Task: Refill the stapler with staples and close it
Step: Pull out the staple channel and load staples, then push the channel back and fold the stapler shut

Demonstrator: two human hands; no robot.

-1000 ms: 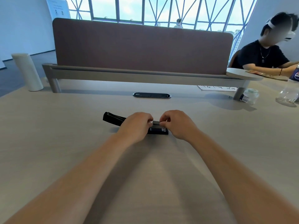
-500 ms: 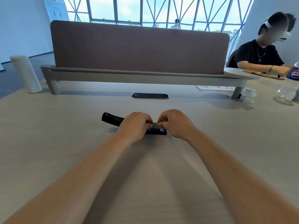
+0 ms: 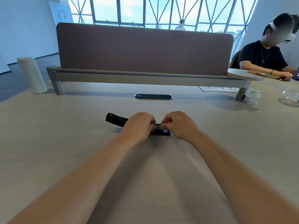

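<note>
Stapler open on the bench, staple strip between both hands

Stapler [image 3: 160, 132] lay black on the pale bench [image 3: 64, 143], its top arm swung back to the left and resting open. Above its base, the left hand [image 3: 137, 126] and right hand [image 3: 179, 125] met, fingers of each pinched narrow on opposite ends of a short silver strip of staples [image 3: 157, 125]. A white cylinder [image 3: 31, 75] stood far left.

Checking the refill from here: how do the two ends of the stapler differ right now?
The stapler lies opened out. Its lid end sticks out left past the left hand, bare and slightly raised; its base end lies flat under the staple strip, beside the right hand. Both ends are black. Both hands pinch the strip.
</note>
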